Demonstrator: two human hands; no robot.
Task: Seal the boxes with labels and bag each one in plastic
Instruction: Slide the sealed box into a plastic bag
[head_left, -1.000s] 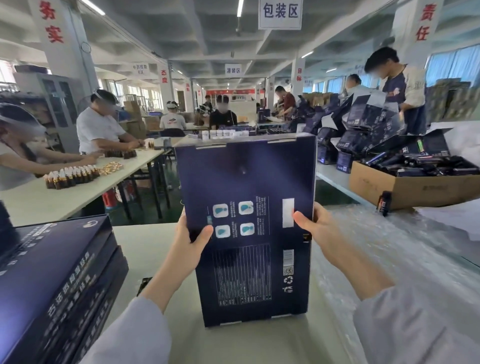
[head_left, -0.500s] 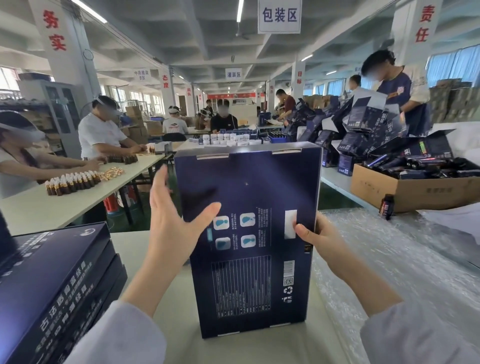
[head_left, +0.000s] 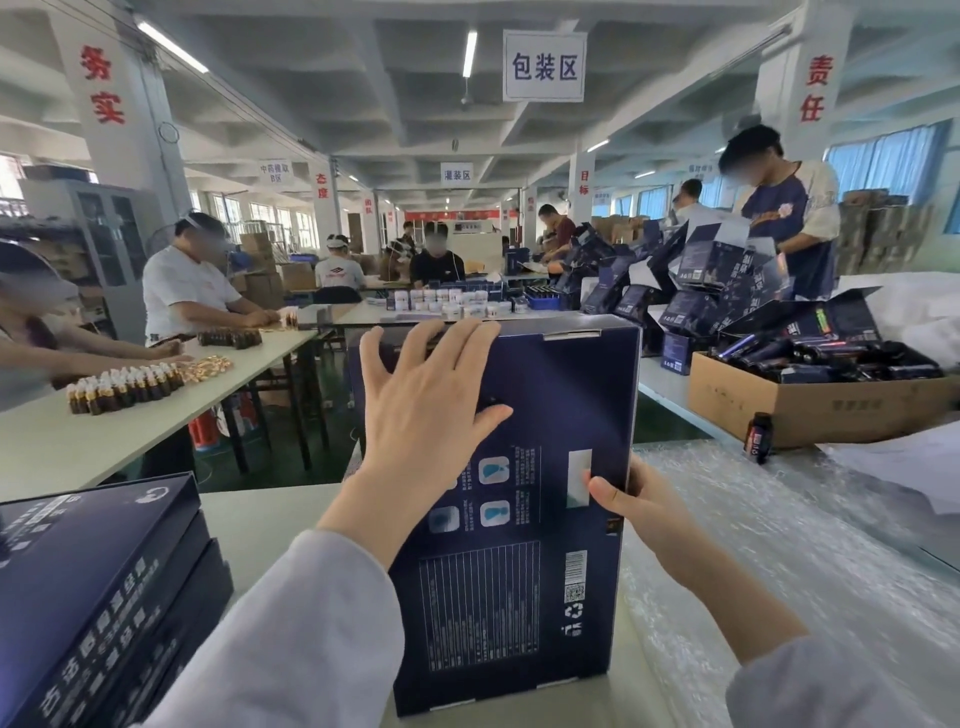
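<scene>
Our left hand (head_left: 421, 395) lies flat, fingers spread and straight, against the upper face of the tall dark-navy cardboard box (head_left: 561, 395), with the fingertips reaching its top edge. Our right hand (head_left: 631, 506) grips the box's right edge, thumb pressed on the front beside a pale rectangular patch (head_left: 579, 467), fingers wrapped behind. We have the box standing upright on the pale tabletop (head_left: 260, 519). Just to our left sits a stack of flat navy boxes with white lettering (head_left: 93, 571); to our right spreads a sheet of clear bubble wrap (head_left: 753, 545). Further off, an open brown cardboard carton (head_left: 810, 410) holds dark packs, and a small dark bottle (head_left: 757, 436) stands before it. Beyond, seated workers (head_left: 182, 291) handle rows of small brown bottles (head_left: 124, 382).
</scene>
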